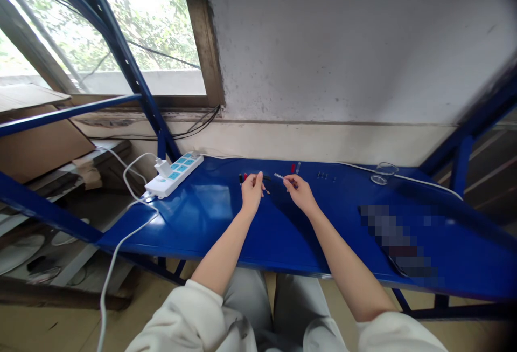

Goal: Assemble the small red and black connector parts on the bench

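Note:
Over the blue tabletop, both my hands are held close together. My left hand is closed in a pinch around a thin dark piece, whose kind is too small to make out. Between the thumb and fingers of my right hand is a small clear tube, pointing left toward that piece. The two items look apart. Beside my left fingers lie small black and red pieces, partly hidden. Behind my right hand are a red piece and another clear tube.
A white power strip with a plug and cable sits at the left end. Several tiny parts lie right of my hands. Farther right are a clear round container and a blurred-out dark object. Blue frame posts flank the table.

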A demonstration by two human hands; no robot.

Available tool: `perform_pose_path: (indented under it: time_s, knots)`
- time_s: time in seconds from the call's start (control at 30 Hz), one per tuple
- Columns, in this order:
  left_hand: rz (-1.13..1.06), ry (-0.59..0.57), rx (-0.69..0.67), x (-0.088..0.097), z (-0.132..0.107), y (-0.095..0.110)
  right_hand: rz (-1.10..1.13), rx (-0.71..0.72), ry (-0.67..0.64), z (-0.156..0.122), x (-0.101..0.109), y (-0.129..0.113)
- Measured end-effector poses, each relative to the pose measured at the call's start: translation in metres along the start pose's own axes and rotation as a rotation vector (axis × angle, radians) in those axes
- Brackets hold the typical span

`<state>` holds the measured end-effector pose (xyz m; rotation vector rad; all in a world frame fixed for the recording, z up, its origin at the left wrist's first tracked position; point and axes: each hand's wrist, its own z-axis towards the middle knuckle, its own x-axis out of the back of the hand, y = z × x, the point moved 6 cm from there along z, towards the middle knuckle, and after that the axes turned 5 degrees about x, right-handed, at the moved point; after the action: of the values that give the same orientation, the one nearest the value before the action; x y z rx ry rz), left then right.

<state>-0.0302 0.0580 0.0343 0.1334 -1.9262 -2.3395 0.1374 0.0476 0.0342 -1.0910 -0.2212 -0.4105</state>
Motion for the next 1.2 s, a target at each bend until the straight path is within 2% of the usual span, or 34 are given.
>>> perform_pose_path:
  time_s: [0.1, 0.23, 0.37, 0.57, 0.73, 0.87, 1.0, 1.07, 1.2]
  knots:
    - [0.045, -0.1, 0.0, -0.009, -0.001, -0.004, 0.092, -0.021, 0.004, 0.0, -0.003, 0.0]
    - [0.064, -0.203, -0.028, -0.018, -0.002, -0.007, 0.072, 0.04, -0.042, -0.002, -0.011, -0.006]
    - [0.045, -0.231, -0.03, -0.02, -0.002, -0.008, 0.031, 0.096, -0.092, -0.004, -0.016, -0.008]
    - [0.058, -0.268, -0.053, -0.022, -0.004, -0.007, 0.089, 0.07, -0.202, -0.004, -0.022, -0.002]
    - [0.062, -0.334, -0.042, -0.027, -0.006, -0.008, 0.023, 0.082, -0.223, -0.006, -0.025, -0.003]
    - [0.2, -0.288, -0.075, -0.023, -0.006, -0.007, -0.143, 0.047, -0.175, -0.002, -0.011, 0.005]
    - [0.571, -0.223, -0.23, -0.02, -0.01, -0.001, -0.371, -0.126, -0.064, 0.011, 0.021, 0.029]
    - [0.725, -0.244, -0.271, -0.023, -0.013, -0.002, -0.423, -0.216, -0.049, 0.019, 0.032, 0.041]
    - [0.853, -0.291, -0.308, -0.027, -0.017, -0.004, -0.539, -0.236, -0.056, 0.034, 0.036, 0.055]
